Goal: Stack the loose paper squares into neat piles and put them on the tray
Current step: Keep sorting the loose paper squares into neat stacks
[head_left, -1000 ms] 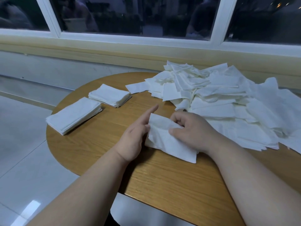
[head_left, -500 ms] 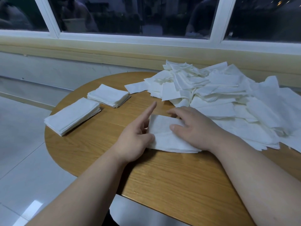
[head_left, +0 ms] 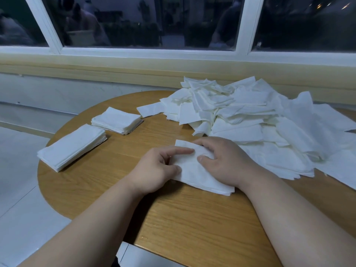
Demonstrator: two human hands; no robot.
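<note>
Step in hand: squaring up a new pile. Small stack (head_left: 194, 176) lies flat on the bench (head_left: 192, 218) right in front of me, just beside the loose heap (head_left: 240, 112) that fills the back-right.

Right grip (head_left: 225, 162) is spread and relaxed on top, pressing the stack down, not clutching it. Left grip (head_left: 156, 168) has its index laid straight across the top and its thumb on the near-left edge, with the other fingers curled at that edge. Can't tell if they pinch under the sheets.

Near corner looks slightly fanned, so my read is the edges aren't flush yet.

Two neat piles sit well apart at the left: near-left pile (head_left: 71, 145), with far-left pile (head_left: 117, 120) just behind it. Tray isn't in view.

Progress: early. The heap is far bigger than what's stacked.

Next: hold down with the right, nudge the left and near edges flush, then pull another square from the heap. Light touch, since thin paper likely slides and creases.
</note>
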